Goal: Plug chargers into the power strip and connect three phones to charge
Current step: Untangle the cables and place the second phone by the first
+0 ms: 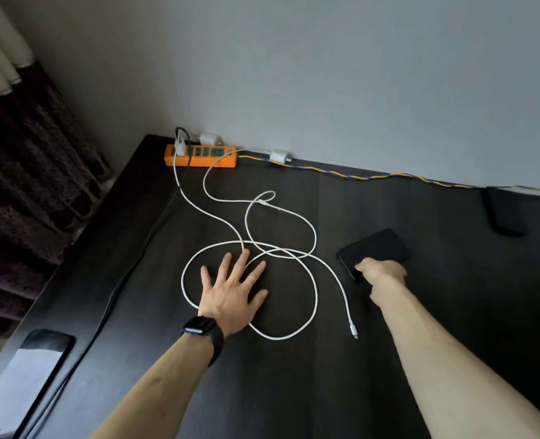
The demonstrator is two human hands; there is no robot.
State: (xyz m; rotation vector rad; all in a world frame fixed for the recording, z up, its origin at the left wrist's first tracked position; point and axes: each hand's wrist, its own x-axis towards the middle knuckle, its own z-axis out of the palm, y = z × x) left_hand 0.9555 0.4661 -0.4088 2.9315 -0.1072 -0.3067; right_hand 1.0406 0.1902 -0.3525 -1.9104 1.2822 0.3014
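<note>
Head view: the right hand [381, 272] grips a phone [376, 248] at 3 o'clock from the left hand [230, 293], which lies flat, fingers spread, on the cable [242, 242] loops. Bring the phone's port (hidden here) squarely to the free plug [353, 331] at 4. The strip [200, 158] sits at 12, one charger [180, 144] in; crossed loops could snag.

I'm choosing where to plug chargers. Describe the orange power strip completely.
The orange power strip is a long, plastic-looking block with a row of dark green sockets on top. It lies flat at the dark table's far left corner, near the wall. A white charger stands plugged in its left end; the other sockets look free. A blue-and-yellow twisted cord leaves its right end.
</note>
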